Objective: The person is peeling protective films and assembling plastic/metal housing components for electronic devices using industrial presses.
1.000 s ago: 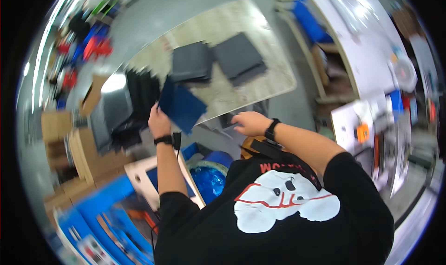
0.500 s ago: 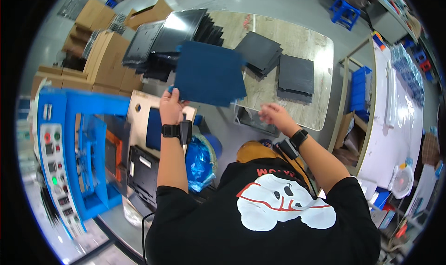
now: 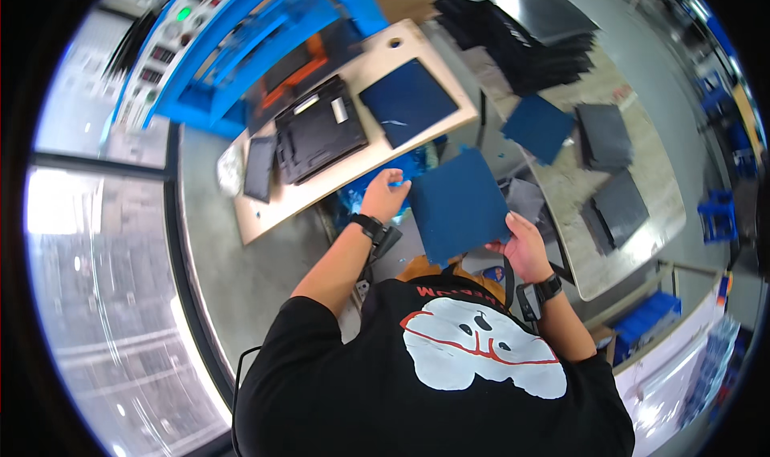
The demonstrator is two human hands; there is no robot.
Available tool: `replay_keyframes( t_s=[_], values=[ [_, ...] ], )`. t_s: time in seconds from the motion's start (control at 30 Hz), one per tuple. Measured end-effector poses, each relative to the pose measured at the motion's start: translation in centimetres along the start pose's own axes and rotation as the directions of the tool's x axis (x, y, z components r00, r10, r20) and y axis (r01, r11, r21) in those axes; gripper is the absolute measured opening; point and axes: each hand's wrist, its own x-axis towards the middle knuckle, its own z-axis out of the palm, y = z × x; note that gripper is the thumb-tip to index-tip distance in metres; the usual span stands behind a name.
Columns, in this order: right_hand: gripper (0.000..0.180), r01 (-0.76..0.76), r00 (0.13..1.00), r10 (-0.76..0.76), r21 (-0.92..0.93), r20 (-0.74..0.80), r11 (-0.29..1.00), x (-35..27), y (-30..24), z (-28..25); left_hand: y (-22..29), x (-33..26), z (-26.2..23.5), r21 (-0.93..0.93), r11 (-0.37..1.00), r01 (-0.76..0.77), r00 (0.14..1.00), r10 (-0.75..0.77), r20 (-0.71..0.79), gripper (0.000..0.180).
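Observation:
A dark blue, roughly square sheet point(image 3: 459, 207) is held tilted in front of my body. My right hand point(image 3: 525, 248) is closed on its lower right edge, the thumb on top and the fingers underneath. My left hand point(image 3: 383, 196) is by the sheet's left edge, fingers loosely curled, with a gap between thumb and forefinger. The thumb tip is close to the edge; whether it touches is hard to tell. Another blue sheet point(image 3: 409, 103) lies on the pale wooden board point(image 3: 309, 194), beside a black plastic tray-like part point(image 3: 322, 130).
A blue machine point(image 3: 257, 52) with a control panel stands at the upper left. On the wood-grain table point(image 3: 654, 244) are a blue sheet point(image 3: 539, 128), dark panels point(image 3: 607, 136) and a tall black stack point(image 3: 553, 16). Blue plastic film point(image 3: 411, 164) shows below the board.
My view has turned left toward the board and machine. The blue sheet came back toward my body; my right hand now grips it, while my left hand has loosened from it.

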Motion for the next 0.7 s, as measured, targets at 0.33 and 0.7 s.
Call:
replay_keyframes(
  t_s=[0.33,0.7],
  values=[
    [0.021,-0.051,0.997,0.053,0.029,-0.06,0.998,6.5,6.3,12.2,0.4,-6.6,-4.1,-0.028,0.791,-0.612,0.785,0.611,0.106,0.042],
    [0.026,0.031,0.995,-0.039,-0.086,-0.096,0.996,15.3,10.8,26.6,-6.9,0.4,-16.0,-0.109,0.785,-0.61,0.79,0.613,-0.015,0.019]
  ],
)
